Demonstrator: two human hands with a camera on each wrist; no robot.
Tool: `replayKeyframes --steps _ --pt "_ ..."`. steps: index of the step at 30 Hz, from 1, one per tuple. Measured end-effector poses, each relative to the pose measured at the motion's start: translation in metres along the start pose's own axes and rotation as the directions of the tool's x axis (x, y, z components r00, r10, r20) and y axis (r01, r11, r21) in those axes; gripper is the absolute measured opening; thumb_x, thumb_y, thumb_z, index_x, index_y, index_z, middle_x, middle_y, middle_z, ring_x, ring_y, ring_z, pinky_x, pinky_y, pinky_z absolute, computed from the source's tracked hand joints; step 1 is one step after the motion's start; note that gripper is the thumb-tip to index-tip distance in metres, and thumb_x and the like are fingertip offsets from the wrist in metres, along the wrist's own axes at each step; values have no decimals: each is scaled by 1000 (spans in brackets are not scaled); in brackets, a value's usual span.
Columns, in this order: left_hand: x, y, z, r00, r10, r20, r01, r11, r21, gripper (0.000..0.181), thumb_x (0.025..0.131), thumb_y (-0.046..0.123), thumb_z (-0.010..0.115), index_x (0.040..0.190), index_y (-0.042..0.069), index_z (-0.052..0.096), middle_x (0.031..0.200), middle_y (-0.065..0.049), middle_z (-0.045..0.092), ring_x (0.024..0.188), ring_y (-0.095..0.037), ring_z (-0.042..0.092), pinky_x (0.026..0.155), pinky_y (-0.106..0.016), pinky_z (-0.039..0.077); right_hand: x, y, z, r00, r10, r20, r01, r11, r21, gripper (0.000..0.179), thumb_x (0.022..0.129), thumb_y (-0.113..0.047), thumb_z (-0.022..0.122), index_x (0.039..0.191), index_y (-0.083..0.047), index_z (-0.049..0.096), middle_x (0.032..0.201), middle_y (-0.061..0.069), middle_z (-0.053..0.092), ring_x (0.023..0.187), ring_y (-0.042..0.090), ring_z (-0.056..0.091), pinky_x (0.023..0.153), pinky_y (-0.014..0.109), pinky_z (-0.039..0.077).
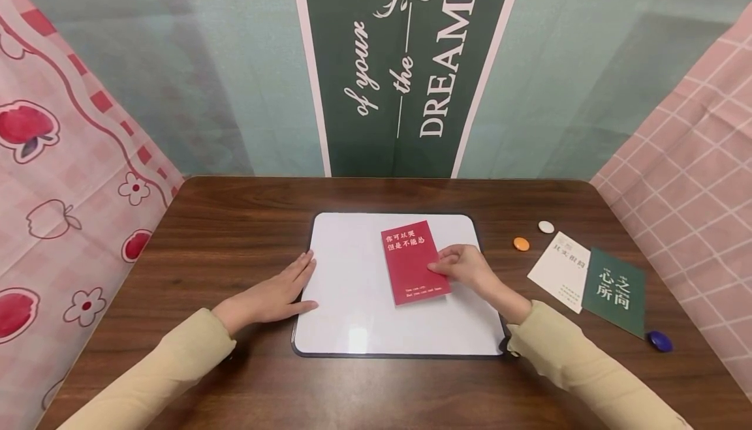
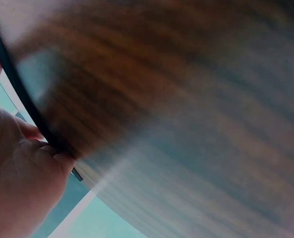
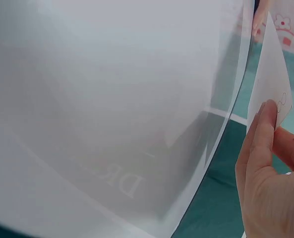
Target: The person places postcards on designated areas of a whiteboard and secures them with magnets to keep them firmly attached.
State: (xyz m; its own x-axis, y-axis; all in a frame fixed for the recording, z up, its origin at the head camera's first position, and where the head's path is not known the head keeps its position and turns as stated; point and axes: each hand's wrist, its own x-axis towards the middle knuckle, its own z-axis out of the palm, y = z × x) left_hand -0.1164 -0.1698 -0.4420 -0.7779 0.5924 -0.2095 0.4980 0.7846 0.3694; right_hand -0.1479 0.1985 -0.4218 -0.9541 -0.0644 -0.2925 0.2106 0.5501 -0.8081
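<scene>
A red card [image 1: 411, 267] with white lettering is pinched at its right edge between the thumb and fingers of my right hand [image 1: 468, 267]. It is over a white board [image 1: 346, 312] with a dark rim, slightly tilted. From the right wrist camera, the card's pale back [image 3: 269, 74] shows above my fingers. My left hand [image 1: 273, 294] rests at the board's left edge, fingers straight and thumb spread, the fingertips touching the rim. In the left wrist view this hand [image 2: 25, 173] is beside the dark rim, its fingers partly hidden.
Right of the board, a white card [image 1: 561, 273] and a green card [image 1: 613, 293] lie on the brown table [image 1: 247, 215]. Near them are a white magnet-like disc [image 1: 546, 227], an orange one [image 1: 521, 244] and a blue one [image 1: 660, 341]. Cloths hang around the table.
</scene>
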Motion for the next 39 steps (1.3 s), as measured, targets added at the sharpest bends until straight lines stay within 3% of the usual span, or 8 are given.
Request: replayKeyframes --steps 8,39 --pt "0 1 0 1000 0 3 0 1000 -5 83 90 50 48 145 -1 12 152 -15 1 139 -29 4 108 -45 21 1 -8 9 999 47 -11 -47 999 25 42 77 -23 73 107 2 57 89 12 68 79 18 66 71 28 53" --pt "1 0 6 1000 0 -14 0 1000 18 85 89 54 46 145 0 12 152 -16 1 138 -30 5 107 -45 21 2 -30 46 995 70 75 -76 994 78 36 77 -17 73 102 1 55 86 8 67 75 16 65 65 25 53"
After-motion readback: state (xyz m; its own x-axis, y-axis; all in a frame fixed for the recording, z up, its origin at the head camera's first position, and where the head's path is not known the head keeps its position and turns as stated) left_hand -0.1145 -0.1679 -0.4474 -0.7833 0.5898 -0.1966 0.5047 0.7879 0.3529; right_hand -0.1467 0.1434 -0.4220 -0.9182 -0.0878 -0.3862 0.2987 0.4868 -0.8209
